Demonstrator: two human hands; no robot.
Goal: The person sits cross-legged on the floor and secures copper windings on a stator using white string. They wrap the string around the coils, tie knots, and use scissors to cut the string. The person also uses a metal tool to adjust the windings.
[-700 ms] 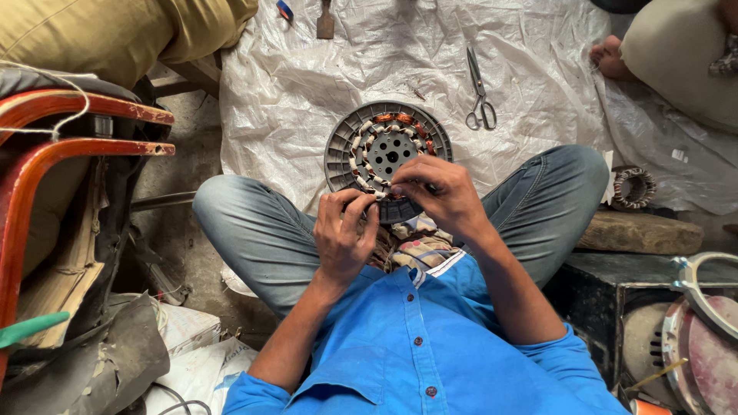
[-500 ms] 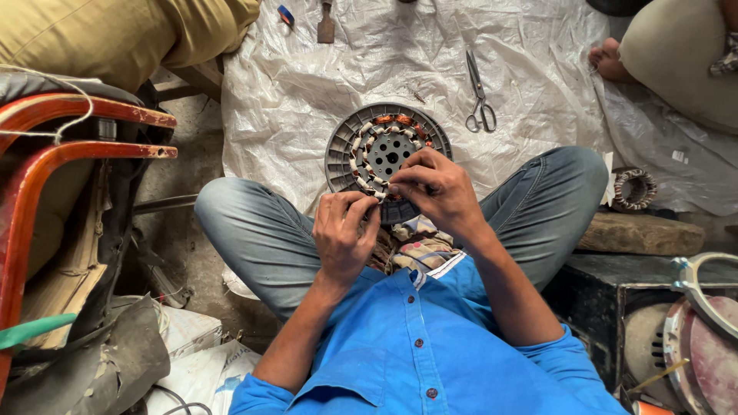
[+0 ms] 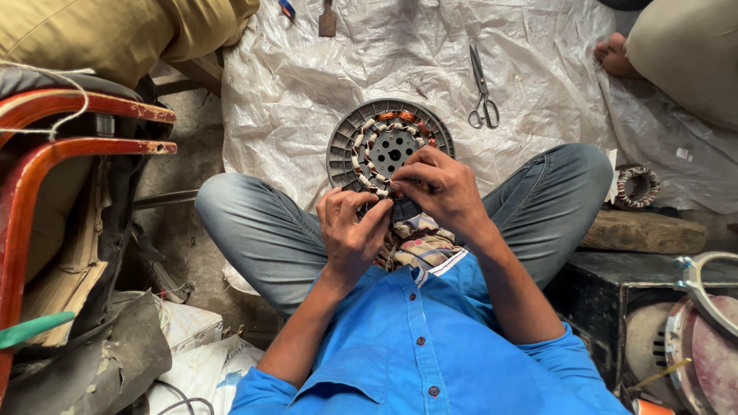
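The light is soft daylight and fairly bright. It seems to come from the far side, where the white plastic sheet looks brightest and shines a little on its wrinkles. No strong glare shows. Shadows are soft. The near left corner is dark, and so is the black box on the right. A soft shadow sits under the left hand and the right hand. The middle looks sharp. The edges bend and stretch, like the red chair arm on the left. The near blue shirt looks a bit soft.
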